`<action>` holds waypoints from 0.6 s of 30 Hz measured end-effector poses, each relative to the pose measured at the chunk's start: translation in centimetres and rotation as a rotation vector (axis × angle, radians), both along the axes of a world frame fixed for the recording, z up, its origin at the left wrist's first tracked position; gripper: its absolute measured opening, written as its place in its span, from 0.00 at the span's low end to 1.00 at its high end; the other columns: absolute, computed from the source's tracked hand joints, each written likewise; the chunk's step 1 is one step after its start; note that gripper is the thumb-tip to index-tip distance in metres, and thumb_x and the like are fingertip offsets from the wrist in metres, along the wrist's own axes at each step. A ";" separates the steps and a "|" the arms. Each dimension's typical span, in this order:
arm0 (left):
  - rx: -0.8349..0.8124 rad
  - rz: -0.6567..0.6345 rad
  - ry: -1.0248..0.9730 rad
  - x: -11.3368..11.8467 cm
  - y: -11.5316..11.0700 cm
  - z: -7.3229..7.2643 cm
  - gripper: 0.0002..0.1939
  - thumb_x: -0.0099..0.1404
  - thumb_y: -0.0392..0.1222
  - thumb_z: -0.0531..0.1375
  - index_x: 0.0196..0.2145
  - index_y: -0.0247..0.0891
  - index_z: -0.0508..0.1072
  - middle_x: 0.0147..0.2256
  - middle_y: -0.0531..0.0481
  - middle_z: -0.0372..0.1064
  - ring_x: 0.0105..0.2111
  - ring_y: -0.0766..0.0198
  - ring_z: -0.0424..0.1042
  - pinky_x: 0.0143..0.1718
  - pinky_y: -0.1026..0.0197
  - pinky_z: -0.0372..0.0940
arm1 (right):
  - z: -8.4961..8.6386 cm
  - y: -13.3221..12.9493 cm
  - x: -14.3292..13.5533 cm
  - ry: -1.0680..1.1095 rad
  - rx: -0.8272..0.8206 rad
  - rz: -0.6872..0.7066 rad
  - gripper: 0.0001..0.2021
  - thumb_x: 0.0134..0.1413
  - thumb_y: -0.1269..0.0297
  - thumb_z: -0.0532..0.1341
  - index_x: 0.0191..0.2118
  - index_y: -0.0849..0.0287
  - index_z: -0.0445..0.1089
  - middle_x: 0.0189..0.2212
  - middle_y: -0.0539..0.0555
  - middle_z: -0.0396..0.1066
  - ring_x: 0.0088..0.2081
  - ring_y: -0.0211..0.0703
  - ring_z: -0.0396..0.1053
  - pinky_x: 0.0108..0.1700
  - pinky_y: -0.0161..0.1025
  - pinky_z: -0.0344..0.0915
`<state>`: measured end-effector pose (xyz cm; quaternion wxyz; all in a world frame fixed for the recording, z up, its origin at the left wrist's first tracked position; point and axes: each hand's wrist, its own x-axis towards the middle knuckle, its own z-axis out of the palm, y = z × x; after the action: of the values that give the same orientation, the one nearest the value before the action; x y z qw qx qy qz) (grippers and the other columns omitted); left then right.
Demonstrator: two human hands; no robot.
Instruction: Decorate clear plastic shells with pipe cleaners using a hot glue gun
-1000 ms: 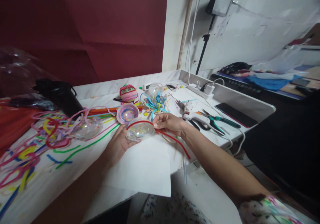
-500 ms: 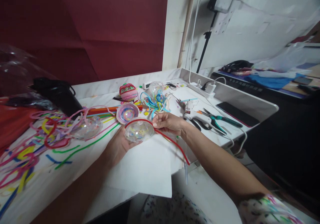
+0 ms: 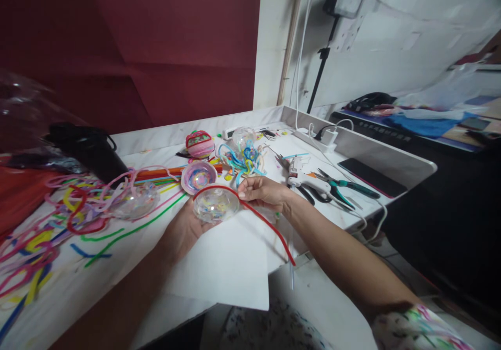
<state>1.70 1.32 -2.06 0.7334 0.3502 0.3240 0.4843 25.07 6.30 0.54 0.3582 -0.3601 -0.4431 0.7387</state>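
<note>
A clear plastic half-sphere rests in my left hand, which cups it from the left and below. Along the far rim of this bowl runs a red pipe cleaner, its free end hanging down to the right. My right hand pinches the pipe cleaner at the bowl's right edge. Just behind the bowl lies a half-sphere lined with pink and purple. A white sheet of paper is below my hands.
Loose coloured pipe cleaners and another clear half-sphere lie left. At the right are a glue gun, pliers and a black phone. Behind are a pink-and-red ball and a blue bundle.
The bowl and my left hand have shifted very slightly left. The free end of the red pipe cleaner hangs a little lower. Both hands keep their hold.
</note>
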 end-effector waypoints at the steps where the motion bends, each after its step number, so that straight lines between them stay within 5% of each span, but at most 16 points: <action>1: -0.015 0.010 0.003 0.0 0.0 0.0 0.26 0.67 0.57 0.55 0.55 0.38 0.71 0.54 0.42 0.74 0.59 0.44 0.67 0.61 0.43 0.61 | -0.1 0.0 0.0 0.002 0.000 -0.001 0.21 0.21 0.63 0.81 0.25 0.61 0.74 0.20 0.44 0.74 0.23 0.31 0.70 0.29 0.30 0.67; 18: -0.144 0.074 -0.037 0.3 -0.1 0.7 0.26 0.69 0.55 0.54 0.57 0.37 0.69 0.51 0.43 0.76 0.57 0.47 0.70 0.59 0.46 0.63 | 0.1 -0.2 0.2 -0.010 0.003 -0.015 0.21 0.22 0.64 0.81 0.25 0.62 0.73 0.20 0.45 0.73 0.24 0.33 0.71 0.28 0.30 0.67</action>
<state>2.05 1.18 -1.39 0.7441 0.2754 0.3571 0.4929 25.31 6.06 0.60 0.3623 -0.3664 -0.4433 0.7335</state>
